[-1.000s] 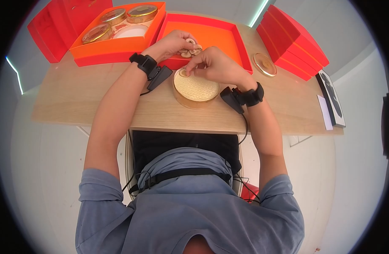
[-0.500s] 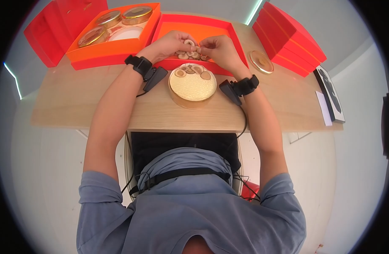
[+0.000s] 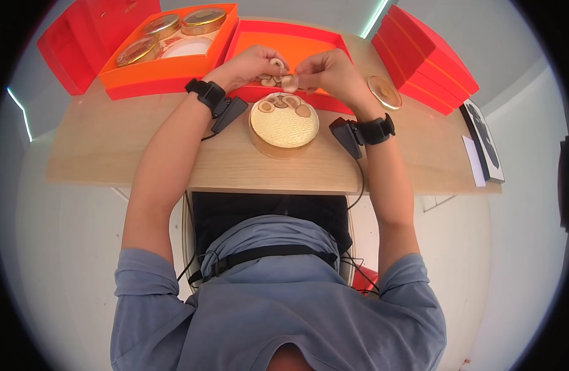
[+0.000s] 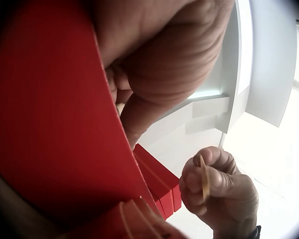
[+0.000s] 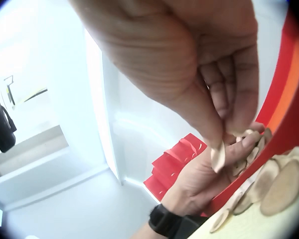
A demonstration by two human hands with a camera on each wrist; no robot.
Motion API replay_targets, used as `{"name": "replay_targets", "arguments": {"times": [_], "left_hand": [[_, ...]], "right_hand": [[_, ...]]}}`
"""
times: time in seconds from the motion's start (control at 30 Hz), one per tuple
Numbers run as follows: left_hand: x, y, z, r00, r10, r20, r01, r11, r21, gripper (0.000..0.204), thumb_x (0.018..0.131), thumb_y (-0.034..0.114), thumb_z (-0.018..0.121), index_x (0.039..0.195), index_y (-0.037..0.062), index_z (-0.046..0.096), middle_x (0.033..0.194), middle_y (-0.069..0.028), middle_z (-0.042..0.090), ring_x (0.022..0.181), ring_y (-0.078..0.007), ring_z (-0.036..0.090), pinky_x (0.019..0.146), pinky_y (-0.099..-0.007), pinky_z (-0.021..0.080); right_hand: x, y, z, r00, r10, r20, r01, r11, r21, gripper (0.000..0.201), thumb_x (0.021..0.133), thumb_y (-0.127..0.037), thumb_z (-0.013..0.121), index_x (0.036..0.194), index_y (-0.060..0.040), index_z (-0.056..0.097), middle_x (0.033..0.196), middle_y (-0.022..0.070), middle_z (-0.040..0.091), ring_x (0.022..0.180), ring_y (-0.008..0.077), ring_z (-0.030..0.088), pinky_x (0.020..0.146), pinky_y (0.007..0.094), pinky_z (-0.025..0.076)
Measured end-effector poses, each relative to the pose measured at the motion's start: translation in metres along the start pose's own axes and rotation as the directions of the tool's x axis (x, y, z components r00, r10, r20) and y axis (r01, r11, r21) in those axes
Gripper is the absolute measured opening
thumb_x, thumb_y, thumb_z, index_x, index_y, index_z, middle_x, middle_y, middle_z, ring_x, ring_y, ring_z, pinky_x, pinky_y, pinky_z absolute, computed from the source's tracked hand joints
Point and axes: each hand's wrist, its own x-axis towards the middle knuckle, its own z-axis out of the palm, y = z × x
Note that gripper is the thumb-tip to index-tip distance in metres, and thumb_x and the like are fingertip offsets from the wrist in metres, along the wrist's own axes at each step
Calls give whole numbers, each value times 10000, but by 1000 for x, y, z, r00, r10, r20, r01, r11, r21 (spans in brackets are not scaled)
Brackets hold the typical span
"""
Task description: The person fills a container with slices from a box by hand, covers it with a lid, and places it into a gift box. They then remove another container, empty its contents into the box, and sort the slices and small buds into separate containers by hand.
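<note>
My left hand [image 3: 250, 65] holds several thin, pale, brown-rimmed dried slices [image 3: 269, 81] over the near edge of the red-and-orange box part. Close by on its right, my right hand [image 3: 334, 74] pinches one single slice [image 3: 289, 83] between thumb and fingertips; the right wrist view shows this slice [image 5: 218, 158] hanging edge-down. Below both hands stands a round tin [image 3: 284, 133] with a gold patterned top surface. Several slices [image 3: 266, 107] lie along its far rim, some overlapping. In the left wrist view the box wall hides part of the left hand's fingers.
The shallow box part [image 3: 297, 43] lies behind the hands. To its left, an orange box [image 3: 127, 77] holds round gold-lidded tins [image 3: 204, 18]. A clear gold-rimmed lid [image 3: 385, 93] lies at right, before stacked red boxes [image 3: 423, 59]. A framed picture [image 3: 484, 142] lies at the table's right edge.
My right hand went from the tin's far-left rim up to the left hand, then drew slightly right with one slice. More slices show on the tin once the hand leaves it.
</note>
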Motion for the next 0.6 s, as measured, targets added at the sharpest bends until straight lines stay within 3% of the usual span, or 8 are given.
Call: {"name": "replay_targets", "arguments": {"times": [0.17,0.37,0.47,0.57,0.6], "left_hand": [[0,0,1,1000,-4,-15,4,1000,-7,177,895,40,640,1064,-10,619,923,-80,668,794,-111,661,692,-218,555],[-1,1,0,1000,-15,-6,15,1000,11,175,896,41,639,1061,-13,618,933,-87,669,801,-115,663,698,-221,557],[1,0,-2,1000,-22,11,21,1000,22,181,898,38,638,1069,-16,617,944,-93,671,810,-119,667,698,-222,558],[0,2,-1,1000,-4,15,4,1000,29,188,901,33,634,1080,-19,616,955,-102,673,824,-127,672,710,-227,560],[0,2,1,1000,13,12,-14,999,36,190,902,32,632,1084,-20,616,959,-106,674,828,-130,674,715,-229,560]], "right_hand": [[-1,3,8,971,77,225,-85,996,25,235,755,-59,791,898,93,681,710,111,681,624,130,664,555,226,529],[-2,5,14,969,73,234,-75,997,-4,237,759,-45,776,922,98,680,735,116,684,626,135,665,565,243,535],[0,5,10,980,23,196,-12,998,-55,234,768,-45,760,942,92,684,754,119,690,640,131,665,584,259,546],[0,-2,3,996,74,-48,-82,977,-197,209,825,-75,713,982,62,697,791,91,702,697,122,662,640,269,542],[2,6,1,997,73,-38,-79,981,-179,222,829,-74,707,1006,59,691,815,95,704,716,126,664,657,267,540]]}}
